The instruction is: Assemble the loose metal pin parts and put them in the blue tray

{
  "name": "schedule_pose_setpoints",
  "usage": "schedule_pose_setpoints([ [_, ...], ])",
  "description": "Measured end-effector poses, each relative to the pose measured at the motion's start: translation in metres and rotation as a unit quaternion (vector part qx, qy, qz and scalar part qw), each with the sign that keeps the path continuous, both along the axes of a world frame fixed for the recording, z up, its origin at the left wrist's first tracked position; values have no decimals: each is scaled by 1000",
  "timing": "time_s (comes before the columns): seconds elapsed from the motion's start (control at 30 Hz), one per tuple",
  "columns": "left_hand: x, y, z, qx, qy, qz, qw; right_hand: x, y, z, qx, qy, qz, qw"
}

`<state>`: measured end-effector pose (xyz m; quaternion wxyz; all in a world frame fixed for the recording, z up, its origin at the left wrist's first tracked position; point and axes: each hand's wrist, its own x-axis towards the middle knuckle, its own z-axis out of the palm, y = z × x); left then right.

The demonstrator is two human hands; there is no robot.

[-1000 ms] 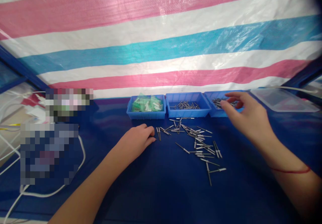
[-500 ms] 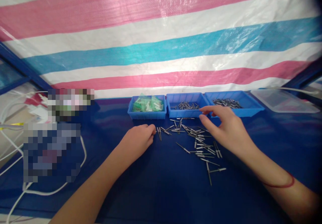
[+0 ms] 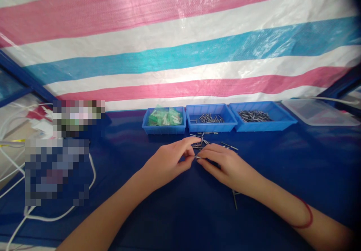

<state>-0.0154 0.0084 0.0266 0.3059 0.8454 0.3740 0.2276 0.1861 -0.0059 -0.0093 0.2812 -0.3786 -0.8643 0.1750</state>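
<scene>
Between my two hands, a small silvery blind rivet [image 3: 197, 157] lies almost level at the fingertips. My left hand [image 3: 169, 161] is closed in a pinch at its left end, with the index finger arched above. From the right, my right hand [image 3: 229, 164] pinches its other end, fingers pressed together. Much of the rivet is hidden by the fingers. Loose blind rivets [image 3: 229, 145] lie scattered on the blue table behind and under my right hand, which covers most of them. One rivet [image 3: 235, 200] pokes out below the right wrist.
Three blue bins stand in a row: the left bin [image 3: 163, 130] holds green packets, the middle bin [image 3: 210, 128] and right bin [image 3: 267, 126] hold rivets. A clear plastic lid [image 3: 318, 112] lies at right. White cables [image 3: 94, 172] run at left. A striped sheet [image 3: 180, 63] hangs behind.
My left hand has moved right and my right hand has come down and left from near the bins. They now meet at a rivet over the scattered pile.
</scene>
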Motion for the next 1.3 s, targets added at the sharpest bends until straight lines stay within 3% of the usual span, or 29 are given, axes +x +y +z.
schedule_pose_setpoints([
  [0.07, 3, 0, -4, -52, -87, 36, 994, 0, 0, 2, -20, 20, 1, 1000],
  [0.17, 10, -1, -9, -183, -211, 101, 955, -2, -1, 5, -60, 60, -2, 996],
  [0.23, 13, -1, -11, -249, -260, 133, 923, -5, -2, 7, -77, 90, -12, 993],
  [0.3, 16, 0, -12, -274, -275, 148, 910, -7, -3, 9, -84, 117, -24, 989],
  [0.53, 15, 1, -10, -270, -261, 142, 916, -9, -5, 13, -118, 159, -38, 979],
  [0.83, 14, -1, -10, -234, -261, 130, 927, -6, -3, 2, -160, 199, -67, 964],
  [1.03, 13, 0, -13, -213, -240, 132, 938, -6, -4, 2, -154, 244, -111, 951],
  [1.3, 14, 1, -15, -215, -215, 123, 945, -3, -5, 8, -88, 277, -137, 947],
])
